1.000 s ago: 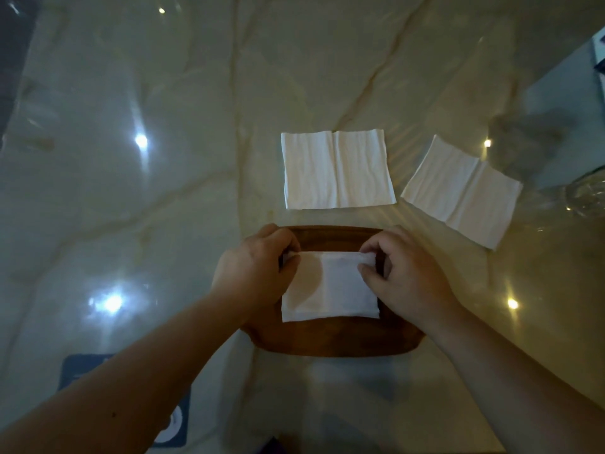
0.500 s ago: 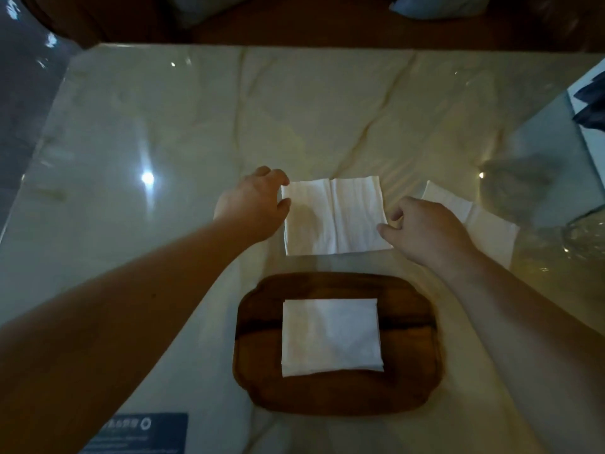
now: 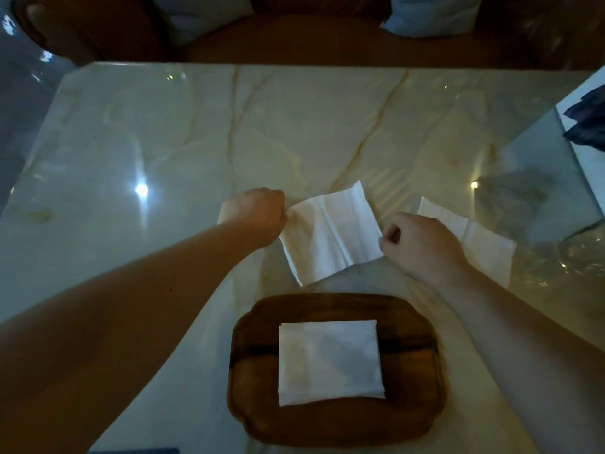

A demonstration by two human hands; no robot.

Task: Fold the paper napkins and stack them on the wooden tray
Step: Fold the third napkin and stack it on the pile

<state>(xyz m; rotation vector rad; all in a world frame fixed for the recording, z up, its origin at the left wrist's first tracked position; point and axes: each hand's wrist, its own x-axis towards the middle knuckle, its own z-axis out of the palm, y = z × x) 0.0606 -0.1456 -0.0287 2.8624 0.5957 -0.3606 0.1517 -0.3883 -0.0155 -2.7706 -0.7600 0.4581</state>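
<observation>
A folded white napkin point(image 3: 330, 362) lies on the dark wooden tray point(image 3: 337, 424) near the table's front edge. Beyond the tray, an unfolded white napkin point(image 3: 330, 234) with a centre crease is lifted and skewed, its far right corner raised. My left hand point(image 3: 255, 214) pinches its left edge. My right hand point(image 3: 422, 244) pinches its right edge near the front corner. Another unfolded napkin point(image 3: 484, 240) lies flat to the right, partly hidden behind my right hand.
The glossy marble table point(image 3: 163, 158) shows light reflections. A clear glass object point(image 3: 582, 257) sits at the right edge. A brown sofa with pale cushions point(image 3: 432, 14) runs along the table's far side. A dark blue card point(image 3: 137, 451) peeks in at the bottom left.
Both hands left the folded napkin on the tray, reached to the middle napkin, took hold of its sides, and now it is lifted and turned off square.
</observation>
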